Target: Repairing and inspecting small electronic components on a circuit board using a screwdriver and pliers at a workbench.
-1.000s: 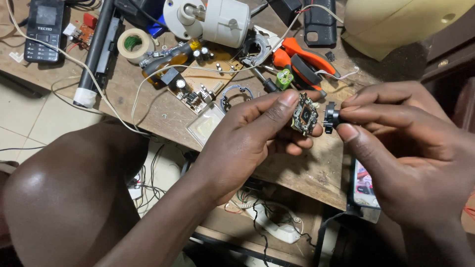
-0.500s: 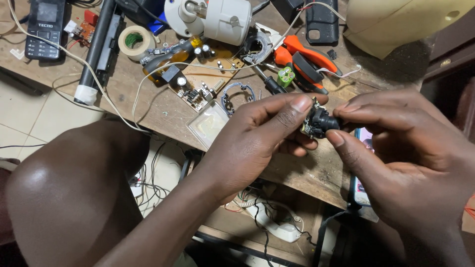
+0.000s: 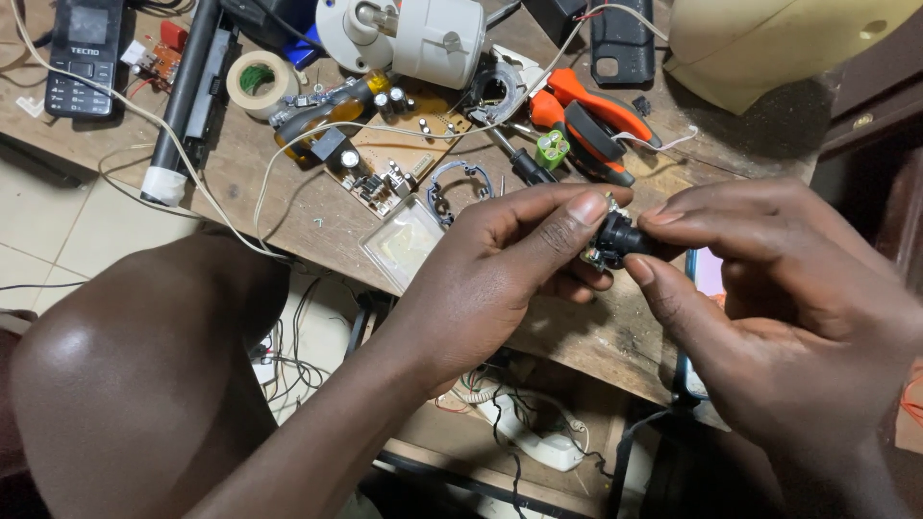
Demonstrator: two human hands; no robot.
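My left hand [image 3: 490, 274] pinches a small green circuit board [image 3: 598, 252] between thumb and fingers, above the front edge of a wooden workbench [image 3: 586, 332]. My right hand [image 3: 779, 288] grips a small black round lens part [image 3: 620, 235] that sits on that board, thumb below and forefinger on top. Most of the board is hidden behind my fingers.
On the bench lie orange-handled pliers [image 3: 586, 111], a brown circuit board [image 3: 399, 154], a clear plastic piece [image 3: 402, 242], a tape roll [image 3: 260, 82], a white round camera housing [image 3: 423, 34], a black keypad phone [image 3: 85, 53] and white wires. My knee [image 3: 135, 375] is below left; a power strip [image 3: 538, 437] lies on the floor.
The black lens part and the board, apart a second ago, are now together between both hands. The view has shifted slightly.
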